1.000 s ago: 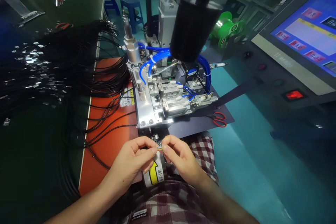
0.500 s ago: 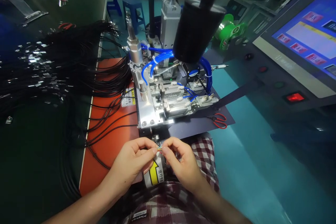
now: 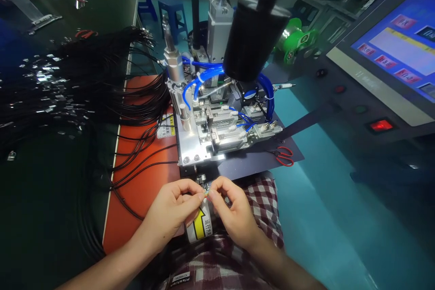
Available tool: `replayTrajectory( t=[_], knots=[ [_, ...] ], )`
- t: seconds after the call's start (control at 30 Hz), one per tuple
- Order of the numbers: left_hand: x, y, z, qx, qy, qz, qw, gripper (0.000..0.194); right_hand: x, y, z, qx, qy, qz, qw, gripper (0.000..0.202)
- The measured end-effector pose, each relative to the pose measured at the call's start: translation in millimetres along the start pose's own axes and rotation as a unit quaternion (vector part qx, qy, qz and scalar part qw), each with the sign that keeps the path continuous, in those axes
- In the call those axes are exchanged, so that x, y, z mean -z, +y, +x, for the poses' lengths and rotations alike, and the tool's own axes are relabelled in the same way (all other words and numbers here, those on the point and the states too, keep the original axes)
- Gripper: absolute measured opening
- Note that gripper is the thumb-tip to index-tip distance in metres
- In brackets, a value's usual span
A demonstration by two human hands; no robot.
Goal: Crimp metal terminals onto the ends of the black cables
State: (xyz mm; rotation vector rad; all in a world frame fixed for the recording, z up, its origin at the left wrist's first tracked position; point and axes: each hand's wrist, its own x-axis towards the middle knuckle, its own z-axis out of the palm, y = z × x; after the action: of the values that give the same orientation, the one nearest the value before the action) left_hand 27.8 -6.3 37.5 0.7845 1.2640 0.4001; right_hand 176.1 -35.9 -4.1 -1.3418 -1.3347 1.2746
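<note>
Fingertips of both my hands are meeting over my lap, just in front of the machine's near edge. My left hand [image 3: 171, 210] and my right hand [image 3: 231, 215] are each pressing thumb and forefinger together on the ends of a tiny connector piece [image 3: 206, 193], a short yellowish sliver that is catching the light; it is too small for me to tell its exact shape, and my fingers are covering most of it. Below it a curved white label with a yellow arrow [image 3: 200, 226] is showing, half hidden by my left thumb.

Straight ahead the metal fixture [image 3: 204, 140] is gleaming, a flat machined aluminium plate with blocks, screws and glossy blue air hoses [image 3: 190, 88] looping over it. A matt black cylinder [image 3: 253, 38] is hanging above, blocking the parts behind it. The fixture is sitting on a dark sheet where red-handled scissors [image 3: 283, 156] are lying. To my left thin black cables [image 3: 84, 77] are fanning in a thick bundle across the orange mat [image 3: 142, 181] on the worktop, their metal ends glinting, their far reaches lost in the dark. A screen [image 3: 397, 41] is being cut off at the right edge
</note>
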Motion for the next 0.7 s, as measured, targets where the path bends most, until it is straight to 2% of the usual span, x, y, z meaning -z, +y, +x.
replayTrajectory(
  t=[0.17, 0.4, 0.57, 0.63, 0.7],
  knots=[
    [-0.7, -0.3, 0.0, 0.001, 0.007, -0.006, 1.0, 0.018, 4.2, 1.1, 1.7, -0.034, -0.005, 0.03, 0.999, 0.014],
    [0.7, -1.4, 1.2, -0.013, -0.008, 0.001, 1.0, 0.023, 4.2, -4.6, 4.7, 0.022, 0.016, -0.024, 0.999, 0.007],
    [0.3, -2.2, 1.7, -0.012, -0.015, 0.008, 1.0, 0.023, 1.8, -8.6, 3.0, 0.075, 0.031, -0.068, 0.994, 0.014],
    [-0.4, -3.9, 0.6, -0.049, 0.001, 0.033, 0.998, 0.02, 0.9, -9.6, 1.8, 0.09, 0.04, -0.074, 0.992, 0.014],
    [-0.8, -7.0, -1.6, -0.145, 0.039, 0.099, 0.984, 0.014, -0.4, -9.6, 1.4, 0.07, 0.048, -0.045, 0.995, 0.014]
  ],
)
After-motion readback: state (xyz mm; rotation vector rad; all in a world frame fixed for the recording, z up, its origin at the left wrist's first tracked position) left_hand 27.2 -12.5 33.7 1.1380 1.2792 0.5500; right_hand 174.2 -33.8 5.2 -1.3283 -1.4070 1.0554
